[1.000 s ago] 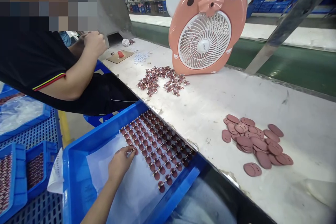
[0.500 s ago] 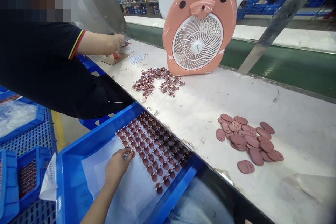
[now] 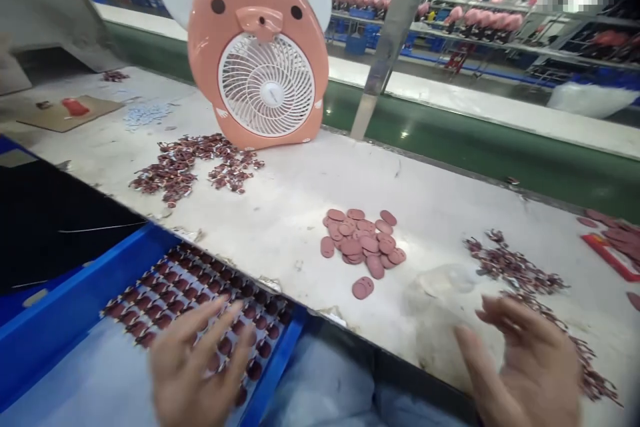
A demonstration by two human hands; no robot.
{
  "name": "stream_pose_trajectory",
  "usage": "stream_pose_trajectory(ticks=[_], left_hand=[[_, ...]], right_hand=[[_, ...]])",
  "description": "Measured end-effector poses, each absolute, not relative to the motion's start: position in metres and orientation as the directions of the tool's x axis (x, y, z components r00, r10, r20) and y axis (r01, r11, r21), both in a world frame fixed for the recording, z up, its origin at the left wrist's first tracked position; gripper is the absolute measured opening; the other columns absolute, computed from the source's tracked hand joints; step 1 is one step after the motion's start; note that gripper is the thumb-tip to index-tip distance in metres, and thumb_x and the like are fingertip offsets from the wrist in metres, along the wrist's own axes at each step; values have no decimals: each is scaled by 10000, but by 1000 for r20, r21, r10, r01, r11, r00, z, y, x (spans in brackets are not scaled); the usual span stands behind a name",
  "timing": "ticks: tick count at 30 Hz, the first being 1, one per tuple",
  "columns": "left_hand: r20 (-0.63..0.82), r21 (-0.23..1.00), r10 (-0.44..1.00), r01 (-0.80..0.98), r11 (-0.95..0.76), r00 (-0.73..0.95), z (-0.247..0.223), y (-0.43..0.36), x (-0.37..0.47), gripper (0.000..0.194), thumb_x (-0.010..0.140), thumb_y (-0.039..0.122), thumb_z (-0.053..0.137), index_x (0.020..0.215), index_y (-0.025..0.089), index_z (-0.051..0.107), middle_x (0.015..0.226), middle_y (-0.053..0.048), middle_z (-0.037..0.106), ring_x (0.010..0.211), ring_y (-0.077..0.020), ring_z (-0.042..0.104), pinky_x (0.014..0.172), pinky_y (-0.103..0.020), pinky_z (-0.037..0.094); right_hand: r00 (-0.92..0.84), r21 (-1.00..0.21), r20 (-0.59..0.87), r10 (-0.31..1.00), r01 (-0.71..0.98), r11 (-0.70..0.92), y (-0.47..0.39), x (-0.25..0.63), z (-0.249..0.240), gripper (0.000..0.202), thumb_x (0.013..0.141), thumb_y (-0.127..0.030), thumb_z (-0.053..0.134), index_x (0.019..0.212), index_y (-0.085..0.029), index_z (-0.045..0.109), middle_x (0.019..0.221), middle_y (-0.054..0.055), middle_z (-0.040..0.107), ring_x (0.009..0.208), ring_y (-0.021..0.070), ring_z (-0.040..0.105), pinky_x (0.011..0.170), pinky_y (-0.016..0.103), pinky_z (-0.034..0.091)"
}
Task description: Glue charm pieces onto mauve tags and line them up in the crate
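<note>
Blurred by motion, my left hand [image 3: 197,367] hovers over the blue tray [image 3: 75,280] with its fingers spread, holding nothing I can see. Rows of small dark-red round pieces [image 3: 173,293] lie beneath it on a white sheet [image 3: 75,373] in the tray. Above the white worktable [image 3: 280,213], my right hand [image 3: 530,360] is open, thumb and fingers apart. Small dark-red pieces with pale tips [image 3: 520,267] lie scattered beside and behind that hand. Between my hands, farther back, is a pile of flat pink ovals [image 3: 367,243], some marked with two dots.
A pig-shaped fan [image 3: 200,47] stands at the table's far side. Left of it are another heap of dark-red pieces [image 3: 167,170], pale blue bits [image 3: 145,115] and cardboard [image 3: 55,119]. A red box [image 3: 613,257] with pink ovals lies far right. A metal post [image 3: 387,33] rises behind.
The view has swung right. My left hand has lifted off the rows of pieces, its fingers now spread. My right hand has come into view. The co-worker's arm has left the view.
</note>
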State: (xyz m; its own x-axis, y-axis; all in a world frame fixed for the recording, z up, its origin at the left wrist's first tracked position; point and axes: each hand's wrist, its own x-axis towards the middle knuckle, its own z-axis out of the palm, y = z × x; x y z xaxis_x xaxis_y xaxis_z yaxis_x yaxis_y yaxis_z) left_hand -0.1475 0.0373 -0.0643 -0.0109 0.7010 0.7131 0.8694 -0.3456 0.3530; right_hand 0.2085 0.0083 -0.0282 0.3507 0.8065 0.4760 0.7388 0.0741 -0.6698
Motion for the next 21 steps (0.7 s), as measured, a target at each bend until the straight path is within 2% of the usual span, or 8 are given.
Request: stream_pose_trajectory(ticks=[4,7,9,12,15,17,19,21], left_hand=[[612,231,660,700,-676,436,-34,63,-58,595,778,487,717,1308,248,591,1232,-56,709,1134,-255,602,1136,-371,251],[531,259,649,625,-736,545,-29,73,-36,502,860,465,637,1302,232,592,1236,-26,723,1124,-222,616,1138,-357,183],[552,275,621,582,-765,556,-32,71,-37,313,909,253,617,1221,262,642,1125,16,768,1014,-179,651,1091,-358,244],[627,245,521,488,-838,580,-34,57,-42,334,860,52,628,1133,240,676,1012,28,794,904,-140,661,1024,-341,338],[762,229,444,446,-866,471,-32,36,-41,400,708,54,788,1061,221,700,840,28,796,827,-149,658,977,-329,431],[806,265,444,432,-862,391,-30,24,-39,345,703,86,794,1000,250,728,731,45,770,762,-147,650,964,-319,466],[802,346,490,403,-847,342,-29,15,-34,282,778,128,737,1002,299,741,729,57,763,731,-136,655,958,-302,484],[742,549,614,280,-787,270,-29,10,-28,319,790,215,751,1082,339,725,833,40,781,759,-146,682,913,-300,521]], right_hand=[[408,-666,307,860,737,-112,35,200,-23,868,771,-574,694,1454,-166,347,1297,209,474,1153,416,470,944,642,371],[383,-726,224,896,679,-109,48,200,-19,667,787,-552,678,1309,-180,492,1229,173,537,1189,387,440,999,591,338],[368,-805,185,911,588,-74,47,200,-14,490,827,-530,634,1185,-210,536,1169,129,571,1129,337,483,993,526,355],[317,-936,85,945,350,-33,30,191,-6,368,888,-544,530,1089,-240,483,995,57,585,867,227,551,810,384,450],[163,-989,-119,979,69,-132,4,171,1,371,853,-565,584,995,-240,475,744,-21,504,587,134,438,553,266,389],[29,-965,-252,967,-87,-248,-11,158,3,440,760,-586,691,938,-234,497,665,-45,475,554,110,406,521,233,340],[-87,-912,-339,937,-215,-350,-20,150,2,507,685,-598,751,925,-232,494,638,-58,476,529,87,381,503,207,302],[-165,-854,-383,909,-312,-417,-25,147,1,539,690,-589,755,973,-241,456,654,-67,493,482,56,318,468,186,248]])
